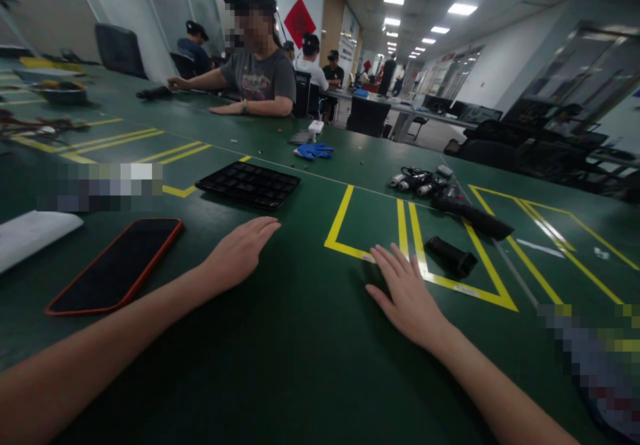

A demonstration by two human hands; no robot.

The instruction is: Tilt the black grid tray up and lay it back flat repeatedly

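Left grip and right grip released over the table

Your left grip holds its fingers together, pointing forward, with the black compartment tray lying just ahead of it. Your right grip has its fingers spread by the yellow tape; the small black block lies near it, to the right, inside the taped outline. 1 red-edged phone rests beside your left forearm. Across from you, 1 co-worker wears a grey shirt.
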